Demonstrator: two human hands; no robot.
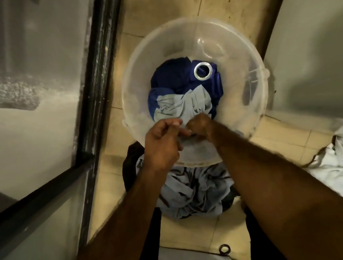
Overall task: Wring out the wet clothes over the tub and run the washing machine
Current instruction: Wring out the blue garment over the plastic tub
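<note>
A clear plastic tub (242, 62) stands on the tiled floor. Inside lie a dark blue cloth with a metal eyelet (203, 71) and a pale grey-blue garment (181, 105). My left hand (161, 146) and my right hand (200, 126) meet over the tub's near rim. Each grips a bunched end of the grey-blue garment, fingers curled round it. Below the tub, a second heap of grey-blue and dark clothes (195, 193) sits in a dark container between my forearms.
A dark-framed glass partition (95, 85) runs along the left. A pale wall or appliance side (317, 49) rises at the right. White cloth (339, 164) lies on the floor at right. A small dark ring (224, 249) lies on the tiles near the bottom.
</note>
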